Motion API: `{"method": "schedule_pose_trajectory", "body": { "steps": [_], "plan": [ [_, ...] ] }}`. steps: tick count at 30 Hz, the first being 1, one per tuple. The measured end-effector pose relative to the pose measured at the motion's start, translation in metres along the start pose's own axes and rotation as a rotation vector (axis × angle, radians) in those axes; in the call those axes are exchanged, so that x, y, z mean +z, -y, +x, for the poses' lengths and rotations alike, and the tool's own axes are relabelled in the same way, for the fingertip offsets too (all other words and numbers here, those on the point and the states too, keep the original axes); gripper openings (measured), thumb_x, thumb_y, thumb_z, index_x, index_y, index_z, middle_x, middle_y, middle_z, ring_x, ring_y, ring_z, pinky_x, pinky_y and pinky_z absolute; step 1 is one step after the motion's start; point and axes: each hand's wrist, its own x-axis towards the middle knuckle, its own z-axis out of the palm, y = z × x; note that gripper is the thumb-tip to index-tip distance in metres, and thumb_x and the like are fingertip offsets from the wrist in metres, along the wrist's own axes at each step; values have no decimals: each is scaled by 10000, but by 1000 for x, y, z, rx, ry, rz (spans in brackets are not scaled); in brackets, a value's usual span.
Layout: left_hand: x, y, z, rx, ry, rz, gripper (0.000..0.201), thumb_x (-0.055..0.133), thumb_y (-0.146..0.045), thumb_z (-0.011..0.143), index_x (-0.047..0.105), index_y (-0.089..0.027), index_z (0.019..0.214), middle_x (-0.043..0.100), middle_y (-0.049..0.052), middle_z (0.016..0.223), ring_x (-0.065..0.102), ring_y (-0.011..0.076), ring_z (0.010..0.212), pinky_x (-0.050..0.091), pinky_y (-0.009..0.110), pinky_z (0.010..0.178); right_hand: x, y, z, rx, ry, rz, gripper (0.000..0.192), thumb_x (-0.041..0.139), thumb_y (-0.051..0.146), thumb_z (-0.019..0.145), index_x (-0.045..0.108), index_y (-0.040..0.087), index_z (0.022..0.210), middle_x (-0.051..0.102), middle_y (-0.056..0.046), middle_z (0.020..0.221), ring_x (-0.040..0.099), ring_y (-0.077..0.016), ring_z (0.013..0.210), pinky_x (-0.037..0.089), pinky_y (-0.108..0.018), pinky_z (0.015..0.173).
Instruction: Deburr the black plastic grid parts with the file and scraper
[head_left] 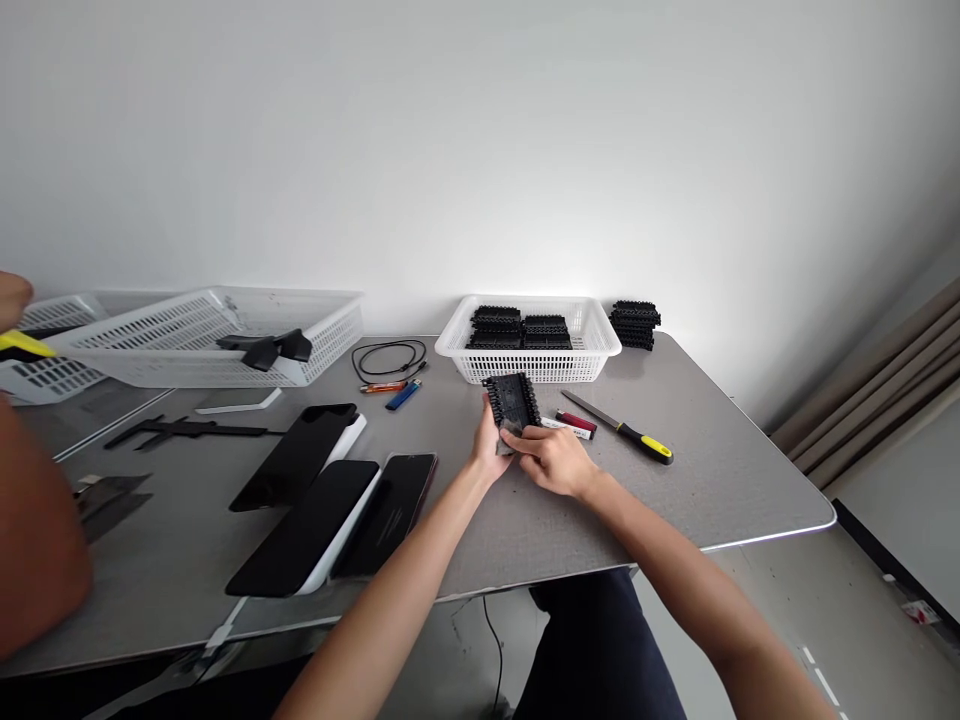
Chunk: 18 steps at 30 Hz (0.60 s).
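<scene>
Both forearms converge ahead of me: left hand and right hand clamp the black ridged plastic block, long axis tilted upward, above the grey table, just before the white mesh basket.

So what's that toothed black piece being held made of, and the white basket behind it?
The black piece, held by the left hand and right hand, looks like matte moulded plastic: dull, evenly ribbed edges. The white basket seems glossy plastic too, with a slotted lattice wall. Neither is certain from sight alone.
</scene>
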Motion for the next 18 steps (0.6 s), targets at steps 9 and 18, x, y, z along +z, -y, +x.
{"method": "schedule_pose_trajectory", "body": {
  "steps": [9, 18],
  "plan": [
    [9, 11, -4, 81, 56, 93, 692, 413, -754, 842, 673, -181, 1131, 717, 96, 1119, 637, 245, 1114, 525, 350, 926, 2, -10, -9, 141, -549, 172, 416, 352, 157, 936, 659, 185, 1215, 574, -61, 806, 548, -178, 742, 481, -309, 694],
    [10, 4, -4, 228, 108, 97, 456, 779, -526, 691, 679, -184, 976, 703, 35, 925, 650, 185, 914, 505, 284, 821, 7, -11, -2, 70, -415, 214, 492, 410, 143, 940, 524, 261, 1404, 601, -65, 973, 594, -176, 870, 521, -329, 806]
  ]
}}
